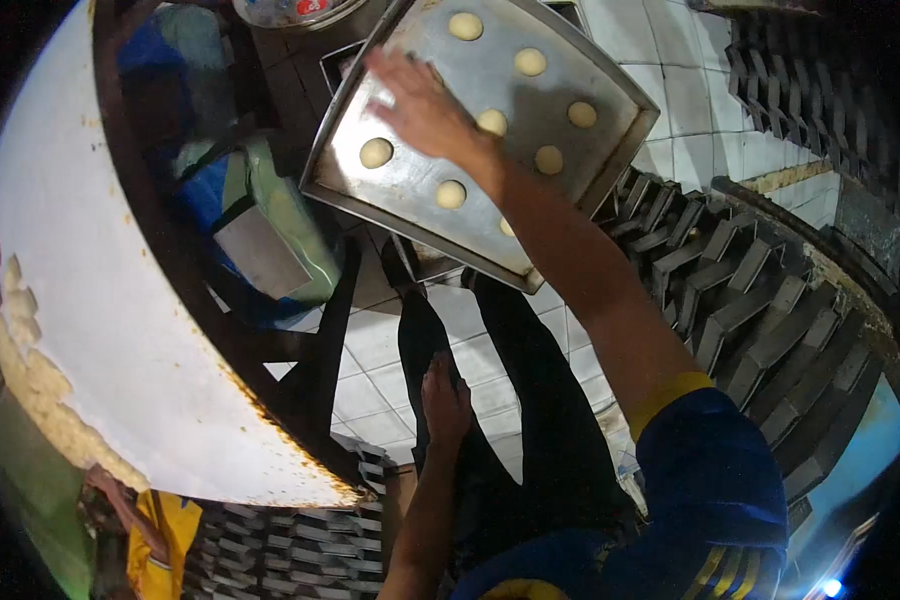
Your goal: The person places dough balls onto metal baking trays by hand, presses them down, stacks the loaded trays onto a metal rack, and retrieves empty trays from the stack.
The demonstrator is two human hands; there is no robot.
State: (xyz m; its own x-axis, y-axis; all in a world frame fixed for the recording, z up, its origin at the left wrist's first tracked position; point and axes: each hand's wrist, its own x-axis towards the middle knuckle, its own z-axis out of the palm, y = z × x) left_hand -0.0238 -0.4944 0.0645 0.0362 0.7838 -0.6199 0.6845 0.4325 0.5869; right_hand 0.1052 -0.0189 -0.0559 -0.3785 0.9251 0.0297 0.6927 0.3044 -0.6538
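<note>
The right hand (420, 105) spreads its fingers wide, nothing visibly held, contact unclear; the left hand (446, 403), nearer the body, looks empty, fingers loosely together. Around the right fingers, pale round dough balls (375, 153) sit spaced on a grey rectangular metal tray (615, 88); placing or adjusting them seems underway, probably calling next for a gentle touch.

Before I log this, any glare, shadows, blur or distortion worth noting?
Head view: glare whitens the left part of the tray, shadow dims its middle; head view: the right hand looks slightly blurred; head view: edges bend, corners go black, a light spot flares at lower right.
</note>
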